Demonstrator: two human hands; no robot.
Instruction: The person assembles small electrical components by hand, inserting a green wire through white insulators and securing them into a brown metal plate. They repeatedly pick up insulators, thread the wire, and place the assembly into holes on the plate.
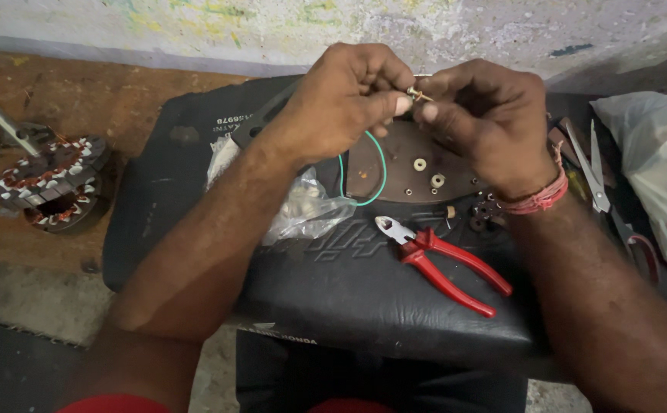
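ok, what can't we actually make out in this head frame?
- Small brass part: pinched between left hand and right hand; fingertips cover most of it, too small to identify.
- Green wire: upper end hidden behind the left hand.
- Scissors: handles partly hidden by the right forearm.
- Plastic bag: cut off by the right edge.

Left hand (341, 103) and right hand (486, 122) raised together over black padded seat (333, 275); fingers (394, 103) of both pinch a small brass screw (419, 94). Green wire (375, 172) loops below left hand. Beneath: brown plate (417, 172) with holes. Red-handled pliers (444, 264) lie on seat, scissors (597, 183) at right. Motor stator (50, 183) well apart, left
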